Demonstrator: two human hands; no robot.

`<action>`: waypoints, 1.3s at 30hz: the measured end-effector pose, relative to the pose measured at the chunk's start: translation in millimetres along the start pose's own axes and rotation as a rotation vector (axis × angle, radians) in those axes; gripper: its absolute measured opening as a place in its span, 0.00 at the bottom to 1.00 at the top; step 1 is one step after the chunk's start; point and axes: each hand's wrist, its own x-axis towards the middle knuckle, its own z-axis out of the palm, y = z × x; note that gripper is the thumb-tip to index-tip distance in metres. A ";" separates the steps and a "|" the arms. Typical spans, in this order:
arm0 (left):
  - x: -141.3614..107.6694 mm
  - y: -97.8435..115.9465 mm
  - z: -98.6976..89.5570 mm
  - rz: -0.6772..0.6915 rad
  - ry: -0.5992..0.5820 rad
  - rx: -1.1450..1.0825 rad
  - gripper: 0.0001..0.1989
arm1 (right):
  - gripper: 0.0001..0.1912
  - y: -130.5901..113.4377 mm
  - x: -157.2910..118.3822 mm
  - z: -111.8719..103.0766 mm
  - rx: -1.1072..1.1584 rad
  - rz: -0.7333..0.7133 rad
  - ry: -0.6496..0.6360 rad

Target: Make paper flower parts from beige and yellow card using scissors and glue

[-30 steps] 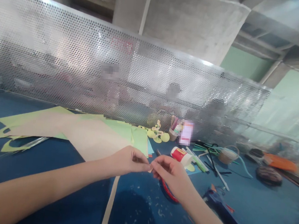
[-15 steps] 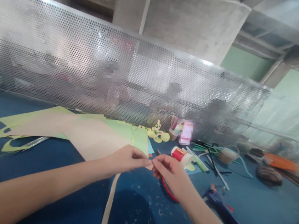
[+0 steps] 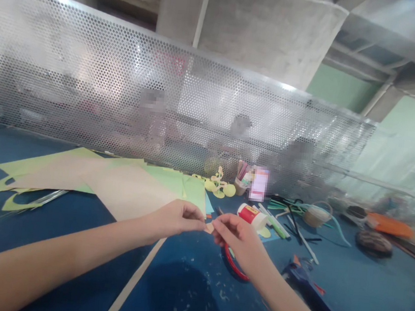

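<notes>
My left hand (image 3: 178, 219) and my right hand (image 3: 236, 236) meet above the blue table, each with thumb and fingers pinched. Between their fingertips shows a small folded or rolled bit of beige paper strip (image 3: 209, 228). A long tail of beige strip (image 3: 135, 279) slants from under my left hand toward the lower left; its join with the pinched bit is hidden. Just below my right hand lies a red curved thing (image 3: 235, 268), partly covered. Behind that hand, a white glue bottle with a red label (image 3: 251, 215) lies on its side.
Beige and green paper sheets (image 3: 126, 186) spread at left. Farther back stand a small yellow paper bicycle (image 3: 220, 185), a cup of craft items (image 3: 242, 179) and a phone (image 3: 259, 184). At right are drinking straws (image 3: 302, 239), a small basket (image 3: 316, 215) and a blue glue gun (image 3: 312, 290).
The strip's tail has swung left, from nearly upright to a slant. My fingertips have drawn slightly apart, and more of the beige bit shows between them.
</notes>
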 end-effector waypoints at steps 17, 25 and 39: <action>0.4 -3.5 0.5 -0.085 0.004 0.030 0.20 | 0.12 3.1 0.6 2.2 0.030 -0.002 -0.007; -2.2 -3.1 1.1 0.014 -0.048 0.056 0.13 | 0.11 4.4 0.2 4.3 0.011 0.017 -0.025; -0.9 -5.4 2.4 0.072 -0.026 0.067 0.13 | 0.12 2.2 -0.3 5.3 0.028 0.016 -0.043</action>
